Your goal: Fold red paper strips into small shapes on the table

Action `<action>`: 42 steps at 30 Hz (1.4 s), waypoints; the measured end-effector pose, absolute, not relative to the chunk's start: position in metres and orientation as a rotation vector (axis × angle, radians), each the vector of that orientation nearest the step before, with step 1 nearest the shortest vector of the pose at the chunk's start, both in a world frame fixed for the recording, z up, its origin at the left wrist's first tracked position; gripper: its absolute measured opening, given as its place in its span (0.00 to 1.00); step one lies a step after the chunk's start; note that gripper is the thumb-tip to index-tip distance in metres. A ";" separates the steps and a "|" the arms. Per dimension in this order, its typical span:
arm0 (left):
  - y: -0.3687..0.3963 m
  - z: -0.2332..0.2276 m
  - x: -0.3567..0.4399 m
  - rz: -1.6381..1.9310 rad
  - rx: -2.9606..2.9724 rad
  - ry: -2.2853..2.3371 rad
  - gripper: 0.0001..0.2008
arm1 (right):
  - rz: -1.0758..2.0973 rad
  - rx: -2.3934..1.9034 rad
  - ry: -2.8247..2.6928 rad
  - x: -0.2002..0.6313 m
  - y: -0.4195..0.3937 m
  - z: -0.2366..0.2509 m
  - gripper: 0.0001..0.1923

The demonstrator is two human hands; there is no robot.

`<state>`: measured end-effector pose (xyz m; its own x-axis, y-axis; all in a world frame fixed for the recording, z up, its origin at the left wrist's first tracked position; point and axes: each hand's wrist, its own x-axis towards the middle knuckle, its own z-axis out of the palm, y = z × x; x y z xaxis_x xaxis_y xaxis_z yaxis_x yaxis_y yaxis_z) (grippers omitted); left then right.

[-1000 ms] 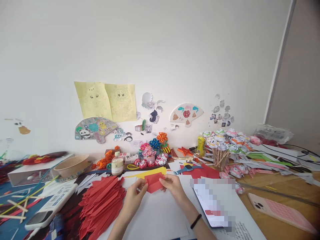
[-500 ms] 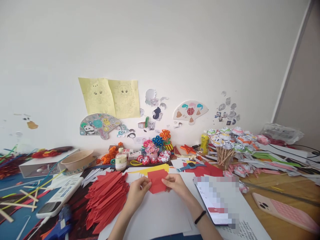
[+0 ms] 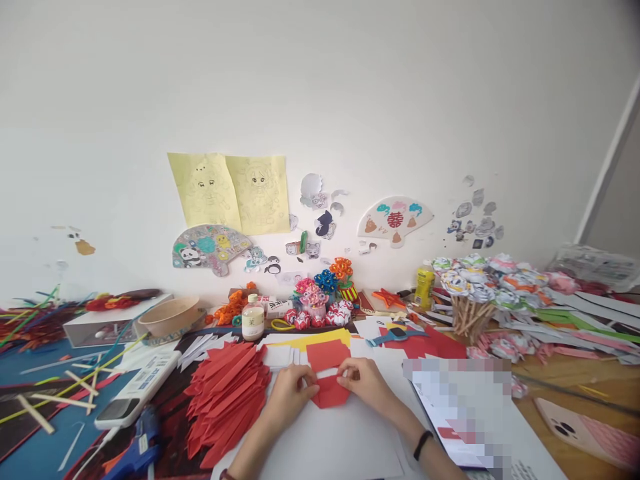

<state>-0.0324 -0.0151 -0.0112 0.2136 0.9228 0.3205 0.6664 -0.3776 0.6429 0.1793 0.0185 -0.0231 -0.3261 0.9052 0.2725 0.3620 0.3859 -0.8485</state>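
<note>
A red piece of paper [image 3: 332, 393] with slanted lower corners is held between my two hands, over white sheets [image 3: 345, 440]. My left hand [image 3: 291, 395] pinches its upper left corner between thumb and fingers. At the upper right corner, my right hand [image 3: 367, 383] has a similar pinch. Just beyond, a flat red paper [image 3: 327, 355] lies apart from the held piece, with a white strip showing between them. Left of my left hand spreads a pile of folded red paper pieces [image 3: 227, 400]. Whether the held piece has folds is hard to make out.
A phone [image 3: 440, 417] lies right of my right arm, a pink-cased phone [image 3: 585, 427] farther right. Paper flowers on sticks [image 3: 465, 313] stand behind. To the left are a power strip [image 3: 137, 390], a blue glue gun [image 3: 137, 447] and a bowl [image 3: 170, 319]. A bottle [image 3: 253, 320] stands behind the pile.
Both hands have drawn the red paper down toward me, and a separate red paper now shows behind it. The whole view has shifted slightly, with things appearing farther right.
</note>
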 end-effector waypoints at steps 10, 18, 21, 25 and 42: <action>-0.018 -0.005 -0.026 1.073 2.074 1.523 0.07 | 0.917 -1.097 -1.852 0.176 0.023 -0.033 0.08; -0.020 -0.006 -0.026 1.100 2.009 1.520 0.08 | 0.917 -1.113 -1.843 0.177 0.022 -0.033 0.08; -0.023 -0.004 -0.025 1.103 2.063 1.475 0.09 | 0.915 -1.108 -1.848 0.177 0.021 -0.033 0.08; -0.021 -0.004 -0.027 1.081 2.075 1.501 0.10 | 0.907 -1.107 -1.834 0.177 0.020 -0.033 0.07; -0.013 -0.015 -0.034 1.010 2.173 1.515 0.08 | 0.756 -1.098 -1.910 0.173 0.021 -0.038 0.03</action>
